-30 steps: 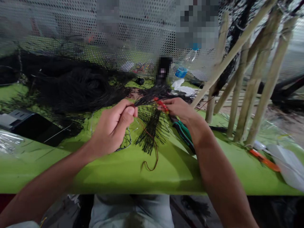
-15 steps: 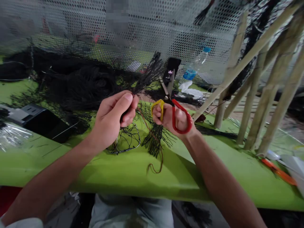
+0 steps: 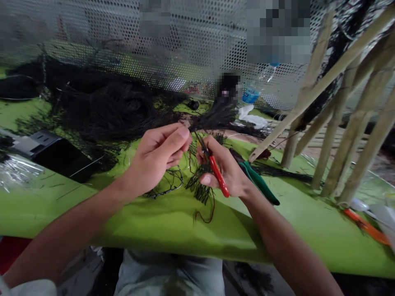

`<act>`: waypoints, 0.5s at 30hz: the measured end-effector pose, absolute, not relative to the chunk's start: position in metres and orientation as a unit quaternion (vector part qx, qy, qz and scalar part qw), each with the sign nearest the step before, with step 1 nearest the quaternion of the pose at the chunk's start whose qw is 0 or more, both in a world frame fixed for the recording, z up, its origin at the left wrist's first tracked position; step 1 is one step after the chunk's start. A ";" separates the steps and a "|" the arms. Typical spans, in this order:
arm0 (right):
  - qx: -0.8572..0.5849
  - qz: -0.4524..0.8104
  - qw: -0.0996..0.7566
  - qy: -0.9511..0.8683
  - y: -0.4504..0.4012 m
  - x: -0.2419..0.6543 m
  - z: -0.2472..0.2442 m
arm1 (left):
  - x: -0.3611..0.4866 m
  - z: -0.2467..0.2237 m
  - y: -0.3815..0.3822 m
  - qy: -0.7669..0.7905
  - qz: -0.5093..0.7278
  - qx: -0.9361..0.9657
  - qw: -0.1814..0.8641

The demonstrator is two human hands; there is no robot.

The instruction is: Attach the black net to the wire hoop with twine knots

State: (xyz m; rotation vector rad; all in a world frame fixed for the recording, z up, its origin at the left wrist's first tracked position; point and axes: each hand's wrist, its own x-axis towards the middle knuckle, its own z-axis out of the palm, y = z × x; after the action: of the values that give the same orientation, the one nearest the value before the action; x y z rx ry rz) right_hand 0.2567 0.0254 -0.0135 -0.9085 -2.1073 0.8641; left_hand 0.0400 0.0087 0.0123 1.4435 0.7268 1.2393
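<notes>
My left hand [image 3: 160, 156] is closed, pinching a bundle of black fibre strands [image 3: 217, 115] that fans out to the upper right. My right hand [image 3: 228, 166] is wrapped round scissors [image 3: 218, 174] with red and yellow handles. Their blades point up and left, close to the bundle beside my left fingertips; whether they touch it I cannot tell. Below the hands, a frayed piece of black netting [image 3: 200, 189] lies on the green table [image 3: 148, 230]. A thin reddish-brown cord [image 3: 211, 213] trails from there, near a dark wire loop [image 3: 169, 190].
Green-handled cutters [image 3: 261, 185] lie right of my right hand. Bamboo poles [image 3: 331, 123] stand at the right, with an orange tool [image 3: 367, 226] by their feet. A heap of black fibre [image 3: 114, 102] and a black box [image 3: 61, 158] are left. Behind are a bottle [image 3: 250, 96] and white tissue [image 3: 253, 118].
The scissors have turned and their blades have come in beside the bundle at my left fingers. The bundle has swung right and lower, and the green-handled cutters have come into view.
</notes>
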 end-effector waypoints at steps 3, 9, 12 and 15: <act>-0.361 0.322 0.351 -0.802 0.019 0.254 -0.009 | 0.042 0.010 0.007 0.312 0.506 0.602 0.533; -0.370 0.325 0.366 -0.789 0.011 0.244 -0.009 | 0.045 0.007 0.007 0.308 0.490 0.601 0.551; -0.384 0.332 0.386 -0.770 0.009 0.239 -0.013 | 0.044 0.008 0.008 0.328 0.487 0.595 0.549; -0.403 0.335 0.385 -0.759 0.009 0.237 -0.016 | 0.043 0.010 0.011 0.341 0.489 0.592 0.542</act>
State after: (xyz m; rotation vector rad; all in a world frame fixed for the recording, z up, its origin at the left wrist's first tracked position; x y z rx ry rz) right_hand 0.2369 0.0085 -0.0156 -1.0264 -1.9344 0.8536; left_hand 0.0428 0.0108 0.0100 1.4059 0.8090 1.1624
